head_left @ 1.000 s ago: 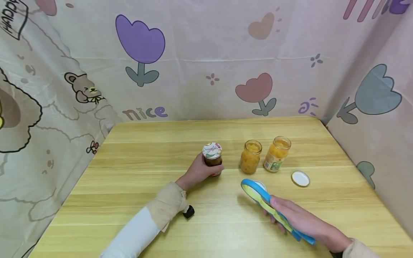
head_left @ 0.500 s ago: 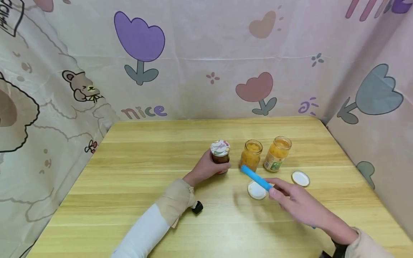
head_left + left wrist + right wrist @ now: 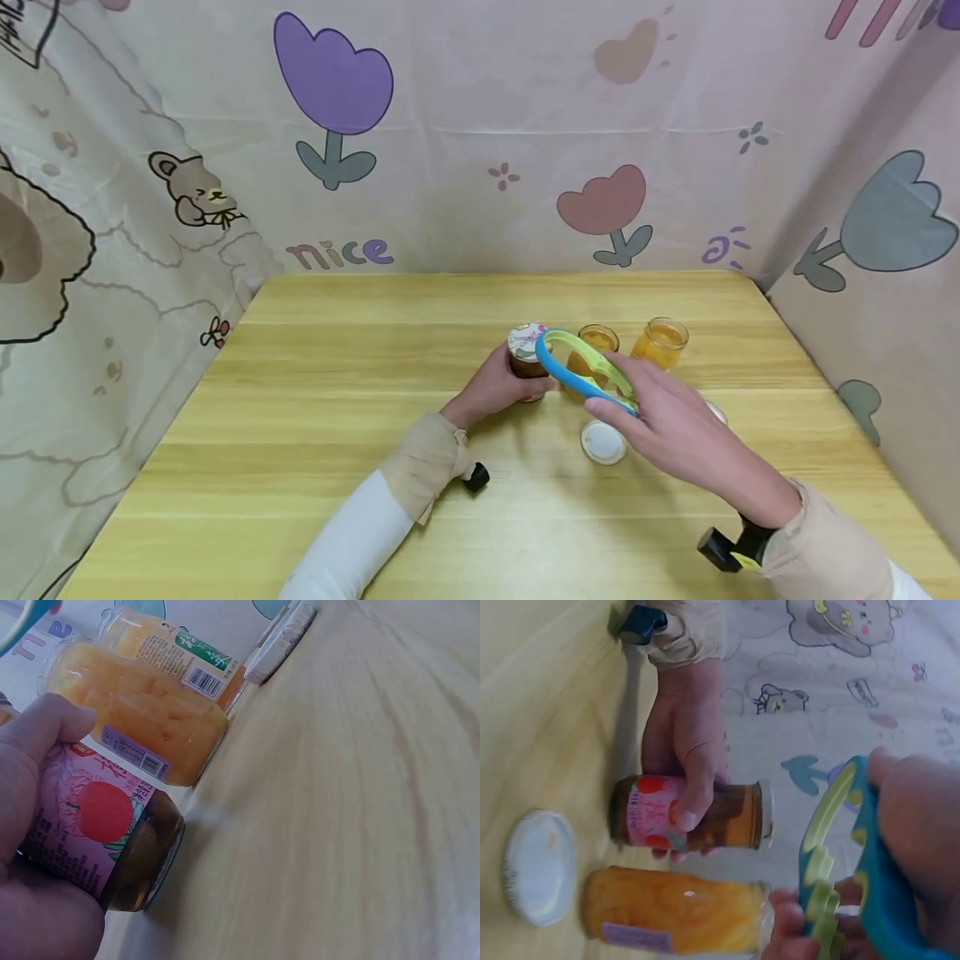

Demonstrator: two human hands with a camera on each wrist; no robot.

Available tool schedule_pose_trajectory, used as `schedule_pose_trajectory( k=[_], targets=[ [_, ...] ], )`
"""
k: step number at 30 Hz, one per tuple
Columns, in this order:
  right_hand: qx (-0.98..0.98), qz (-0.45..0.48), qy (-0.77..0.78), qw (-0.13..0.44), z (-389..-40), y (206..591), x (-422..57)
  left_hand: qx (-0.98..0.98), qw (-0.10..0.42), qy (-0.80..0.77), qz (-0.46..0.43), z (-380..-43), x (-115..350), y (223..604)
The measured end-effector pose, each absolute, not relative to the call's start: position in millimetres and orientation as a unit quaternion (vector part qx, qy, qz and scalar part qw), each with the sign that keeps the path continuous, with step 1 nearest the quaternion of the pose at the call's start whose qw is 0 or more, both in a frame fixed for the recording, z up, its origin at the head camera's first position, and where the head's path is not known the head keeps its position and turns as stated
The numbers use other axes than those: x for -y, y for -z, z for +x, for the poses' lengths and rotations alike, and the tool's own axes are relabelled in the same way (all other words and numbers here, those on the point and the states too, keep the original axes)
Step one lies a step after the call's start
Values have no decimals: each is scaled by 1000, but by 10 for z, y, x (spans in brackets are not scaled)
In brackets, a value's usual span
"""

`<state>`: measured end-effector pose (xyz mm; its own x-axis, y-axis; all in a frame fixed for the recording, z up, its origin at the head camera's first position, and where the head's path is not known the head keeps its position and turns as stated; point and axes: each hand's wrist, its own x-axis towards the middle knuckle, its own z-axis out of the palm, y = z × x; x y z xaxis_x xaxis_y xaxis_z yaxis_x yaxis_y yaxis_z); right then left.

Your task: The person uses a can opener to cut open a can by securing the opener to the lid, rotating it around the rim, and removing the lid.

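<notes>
My left hand (image 3: 495, 387) grips a glass jar (image 3: 97, 817) with a pink fruit label, dark contents and a patterned lid (image 3: 523, 340). That jar stands upright, left of an open jar of orange fruit (image 3: 139, 705). In my right hand (image 3: 675, 425) is a blue and green jar opener (image 3: 821, 862), toothed along its inner side. Its looped end is raised beside the patterned lid in the head view, partly in front of the open jar. In the right wrist view the opener appears apart from the lid.
A second open jar of orange fruit (image 3: 660, 343) stands to the right. One loose white lid (image 3: 603, 442) lies on the wooden table (image 3: 337, 375) in front of the jars. Another lid (image 3: 717, 412) is mostly hidden behind my right hand. A printed cloth (image 3: 450, 167) hangs behind.
My left hand has shifted the dark jar rightward, closer to the open jars. My right hand has risen and moved farther over the table, turning the opener so its loop comes beside the patterned lid.
</notes>
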<state>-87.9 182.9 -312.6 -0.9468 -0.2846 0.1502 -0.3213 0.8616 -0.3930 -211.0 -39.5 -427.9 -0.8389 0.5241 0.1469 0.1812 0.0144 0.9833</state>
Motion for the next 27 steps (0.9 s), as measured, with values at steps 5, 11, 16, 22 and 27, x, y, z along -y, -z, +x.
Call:
schedule_pose_trajectory(
  k=[5, 11, 16, 22, 27],
  targets=[
    [974, 162, -127, 90, -1008, 3100, -1665, -681, 138, -660, 286, -2126, 374, 4290],
    [978, 144, -57, 140, -1114, 3149, -1514, -712, 96, -640, 272, -2129, 338, 4277],
    [976, 138, -37, 165, -1147, 3198, -1438, -718, 95, -640, 258, -2111, 314, 4254],
    [970, 137, -27, 201, -1147, 3244, -1347, -727, 90, -627, 265, -2030, 350, 4136],
    [971, 126, -21, 204, -1147, 3253, -1290, -719, 87, -628, 285, -1942, 390, 3990]
  ],
)
